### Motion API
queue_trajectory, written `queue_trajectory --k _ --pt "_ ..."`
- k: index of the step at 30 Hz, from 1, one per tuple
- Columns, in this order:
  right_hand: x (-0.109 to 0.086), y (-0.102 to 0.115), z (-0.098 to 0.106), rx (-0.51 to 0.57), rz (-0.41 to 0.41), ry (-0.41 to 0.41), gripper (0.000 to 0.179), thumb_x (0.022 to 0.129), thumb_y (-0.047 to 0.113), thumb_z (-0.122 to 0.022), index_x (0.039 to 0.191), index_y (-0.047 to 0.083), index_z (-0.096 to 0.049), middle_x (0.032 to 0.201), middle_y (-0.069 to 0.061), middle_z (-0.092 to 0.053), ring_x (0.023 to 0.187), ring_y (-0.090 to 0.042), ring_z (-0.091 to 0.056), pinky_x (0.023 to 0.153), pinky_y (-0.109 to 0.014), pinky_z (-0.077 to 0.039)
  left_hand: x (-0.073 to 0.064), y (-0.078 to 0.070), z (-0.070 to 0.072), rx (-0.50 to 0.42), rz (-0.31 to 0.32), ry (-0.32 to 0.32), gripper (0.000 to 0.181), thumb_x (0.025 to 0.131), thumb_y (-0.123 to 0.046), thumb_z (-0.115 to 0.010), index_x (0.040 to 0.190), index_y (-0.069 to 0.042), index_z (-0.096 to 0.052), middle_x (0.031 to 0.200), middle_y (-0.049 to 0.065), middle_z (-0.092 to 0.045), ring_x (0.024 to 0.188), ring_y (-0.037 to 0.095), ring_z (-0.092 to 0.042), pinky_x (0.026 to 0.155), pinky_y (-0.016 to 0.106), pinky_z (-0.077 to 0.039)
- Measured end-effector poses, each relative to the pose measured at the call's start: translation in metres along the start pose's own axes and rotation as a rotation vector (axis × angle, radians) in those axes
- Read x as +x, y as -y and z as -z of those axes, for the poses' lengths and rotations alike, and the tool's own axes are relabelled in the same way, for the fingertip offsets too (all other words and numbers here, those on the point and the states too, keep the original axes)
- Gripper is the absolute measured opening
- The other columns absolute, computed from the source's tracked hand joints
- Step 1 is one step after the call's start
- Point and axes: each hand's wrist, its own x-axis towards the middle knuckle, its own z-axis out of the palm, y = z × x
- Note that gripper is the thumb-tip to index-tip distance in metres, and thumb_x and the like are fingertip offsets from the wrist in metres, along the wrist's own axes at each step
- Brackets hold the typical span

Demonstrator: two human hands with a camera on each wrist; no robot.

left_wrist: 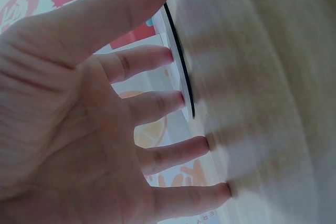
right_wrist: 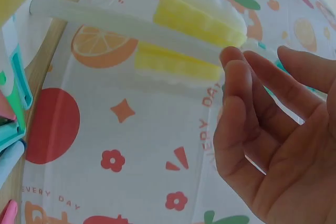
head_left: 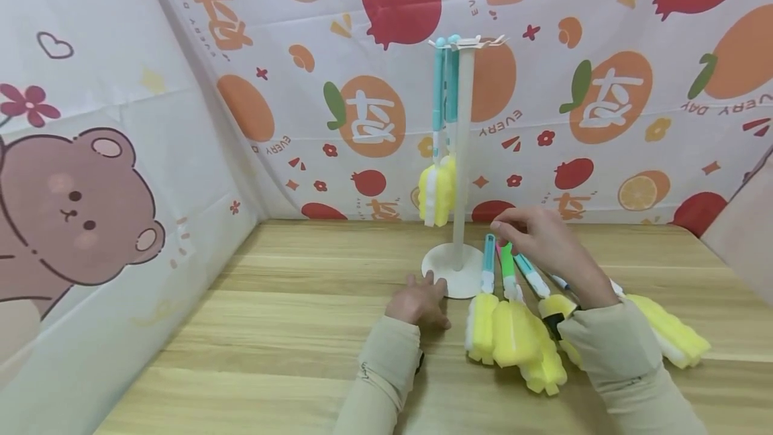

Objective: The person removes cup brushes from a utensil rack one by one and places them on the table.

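Zero grip from me: my right hand (head_left: 543, 240) hovers, loosely bent around nothing, near the loose brushes (head_left: 513, 333) on the table (head_left: 272, 327). My left hand (head_left: 419, 301), fingers spread, touches the stand's base (head_left: 439, 262). I'd guess it's pick-up time, which calls for pinching a handle (head_left: 506, 263).

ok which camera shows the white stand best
The head view: it shows the white stand from base to hooks. The left wrist view catches mainly the base's edge; the right wrist view shows pole and partial base, the right hand hiding some.
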Motion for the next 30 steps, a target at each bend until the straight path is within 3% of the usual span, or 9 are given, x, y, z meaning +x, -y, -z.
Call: queue_trajectory --k 7,16,22,30 --pt "0.004 0.007 -0.003 0.002 -0.037 -0.024 0.022 0.101 0.013 -0.064 0.114 -0.002 -0.072 0.089 -0.01 -0.07 0.065 -0.017 -0.061 0.07 -0.036 -0.052 0.002 0.0 0.0 -0.012 -0.005 0.002 0.054 0.087 -0.028 -0.081 0.132 -0.011 -0.055 0.163 0.015 -0.029 0.145 0.046 -0.025 0.1 0.062 -0.043" --pt "0.014 0.013 -0.005 0.022 -0.065 -0.084 0.024 0.101 0.015 -0.064 0.114 -0.003 -0.073 0.082 -0.007 -0.071 0.069 -0.022 -0.06 0.064 -0.031 -0.051 0.0 0.0 0.001 0.002 -0.002 0.002 0.052 0.087 -0.029 -0.082 0.128 -0.011 -0.056 0.162 0.015 -0.031 0.141 0.044 -0.031 0.098 0.059 -0.045" --pt "0.028 0.015 -0.011 0.078 -0.093 -0.061 0.02 0.102 0.017 -0.063 0.1 0.0 -0.074 0.074 -0.006 -0.065 0.061 -0.021 -0.06 0.058 -0.029 -0.051 0.001 -0.001 0.001 0.0 0.001 0.004 0.053 0.087 -0.029 -0.082 0.129 -0.012 -0.056 0.163 0.014 -0.031 0.141 0.043 -0.031 0.098 0.059 -0.046" --pt "0.034 0.017 -0.011 0.075 -0.104 -0.075 0.02 0.102 0.015 -0.063 0.104 -0.001 -0.074 0.081 -0.012 -0.067 0.066 -0.028 -0.06 0.06 -0.029 -0.052 0.0 -0.001 0.002 -0.002 0.008 0.011 0.055 0.087 -0.029 -0.082 0.132 -0.012 -0.055 0.163 0.013 -0.03 0.141 0.042 -0.03 0.1 0.06 -0.044"
